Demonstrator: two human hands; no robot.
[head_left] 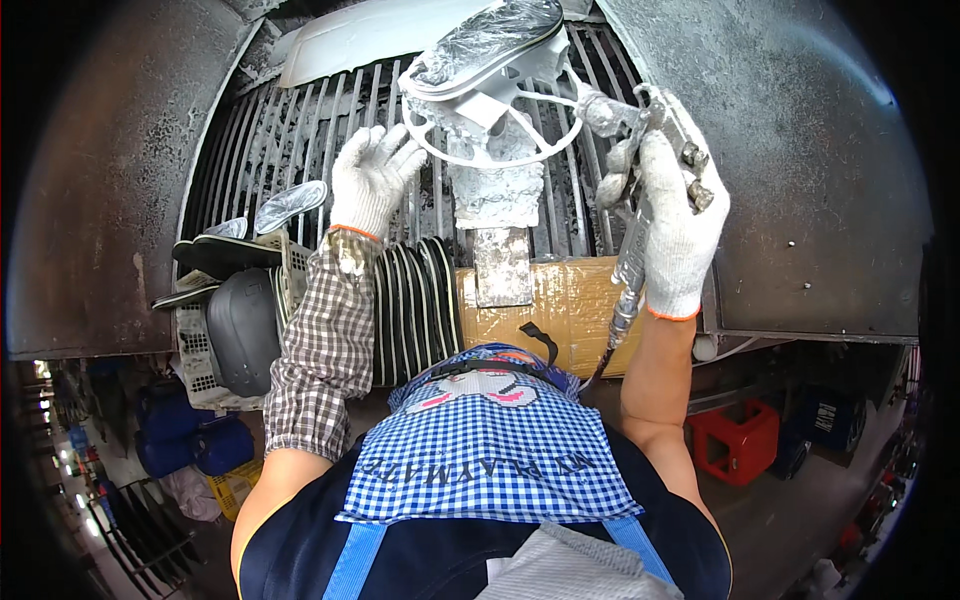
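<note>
Spray gun (655, 140) looks rigid, paint-crusted, fairly heavy; right hand (675, 225) wraps its handle closed. Left hand (370, 180), fingers spread open, touches the wire turntable (490, 115) rim.

A narrow spray booth hems the work in, with dark, crusted walls (120, 180) close on both sides. A paint-caked stand (497, 190) rises at the centre of the slatted grate (290, 140), topped by a white wire ring (480, 120). Bare grate lies open left of the stand. A row of black soles (415, 310) and a crate (200, 350) block the near left edge.
</note>
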